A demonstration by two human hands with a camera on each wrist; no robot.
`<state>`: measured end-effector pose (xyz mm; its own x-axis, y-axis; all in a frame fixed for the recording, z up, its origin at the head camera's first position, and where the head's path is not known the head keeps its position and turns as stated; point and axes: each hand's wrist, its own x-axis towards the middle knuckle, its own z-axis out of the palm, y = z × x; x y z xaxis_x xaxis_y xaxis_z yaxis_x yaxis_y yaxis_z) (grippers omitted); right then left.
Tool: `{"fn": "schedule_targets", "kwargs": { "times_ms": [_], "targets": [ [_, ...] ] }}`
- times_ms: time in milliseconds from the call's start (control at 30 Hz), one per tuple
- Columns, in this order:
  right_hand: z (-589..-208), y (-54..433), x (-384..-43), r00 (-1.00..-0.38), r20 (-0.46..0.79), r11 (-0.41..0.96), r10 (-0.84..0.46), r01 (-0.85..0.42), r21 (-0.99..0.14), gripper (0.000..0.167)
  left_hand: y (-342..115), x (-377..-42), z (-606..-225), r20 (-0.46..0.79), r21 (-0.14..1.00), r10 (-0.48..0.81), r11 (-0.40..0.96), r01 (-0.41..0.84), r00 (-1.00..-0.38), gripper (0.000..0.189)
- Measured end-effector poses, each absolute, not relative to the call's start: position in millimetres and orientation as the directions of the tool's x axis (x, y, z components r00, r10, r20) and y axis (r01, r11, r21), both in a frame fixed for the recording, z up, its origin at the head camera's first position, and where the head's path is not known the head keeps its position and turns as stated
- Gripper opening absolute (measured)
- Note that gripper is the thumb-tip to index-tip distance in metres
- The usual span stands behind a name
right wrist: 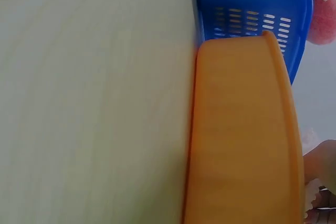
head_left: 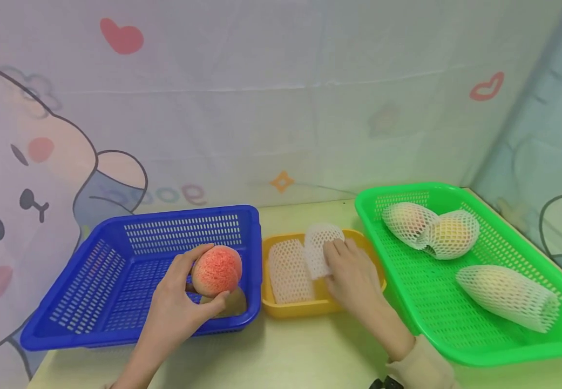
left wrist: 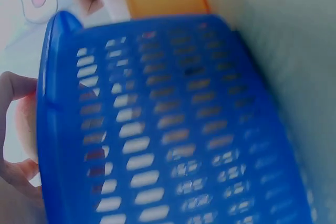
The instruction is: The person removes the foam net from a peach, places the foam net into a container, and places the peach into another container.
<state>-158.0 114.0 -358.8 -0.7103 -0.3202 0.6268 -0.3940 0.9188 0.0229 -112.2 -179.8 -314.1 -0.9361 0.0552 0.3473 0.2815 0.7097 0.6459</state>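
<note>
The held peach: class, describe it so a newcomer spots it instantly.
Find the blue basket on the left. At its right end, the left hand grips the peach: reddish and bare, unlike the netted fruits in the green basket.

It's one blue basket [head_left: 250, 237], one green basket [head_left: 436, 308], just one yellow tray [head_left: 305, 309]! At least two foam sleeves [head_left: 290, 273], three netted fruits [head_left: 504, 294], one bare peach [head_left: 217, 269], one half-hidden brownish item [head_left: 236, 303]!
</note>
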Motion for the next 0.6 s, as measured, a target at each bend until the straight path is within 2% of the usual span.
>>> {"fn": "schedule_targets", "kwargs": {
  "times_ms": [167, 300, 433, 600],
  "targets": [
    [-362.4, 112.5, -159.8, -0.737, 0.601, 0.924, -0.309, -0.383, 0.006, 0.029, -196.0, -112.9, -303.9, 0.348, 0.6, 0.011, 0.765, 0.232, -0.937, 0.076],
    [-365.4, 112.2, -160.9, -0.769, 0.568, 0.926, -0.294, -0.377, -0.031, 0.03, -206.8, -115.0, -299.3, 0.354, 0.523, -0.032, 0.835, 0.17, -0.935, 0.073],
    [-367.3, 112.7, -160.6, -0.816, 0.516, 0.923, -0.26, -0.367, -0.116, 0.03, -212.7, -116.5, -298.4, 0.345, 0.432, -0.05, 0.895, 0.111, -0.937, 0.072],
    [-367.1, 112.0, -160.1, -0.873, 0.443, 0.915, -0.207, -0.333, -0.229, 0.03, -216.5, -117.3, -299.4, 0.295, 0.404, -0.054, 0.912, 0.073, -0.954, 0.073]
  ]
}}
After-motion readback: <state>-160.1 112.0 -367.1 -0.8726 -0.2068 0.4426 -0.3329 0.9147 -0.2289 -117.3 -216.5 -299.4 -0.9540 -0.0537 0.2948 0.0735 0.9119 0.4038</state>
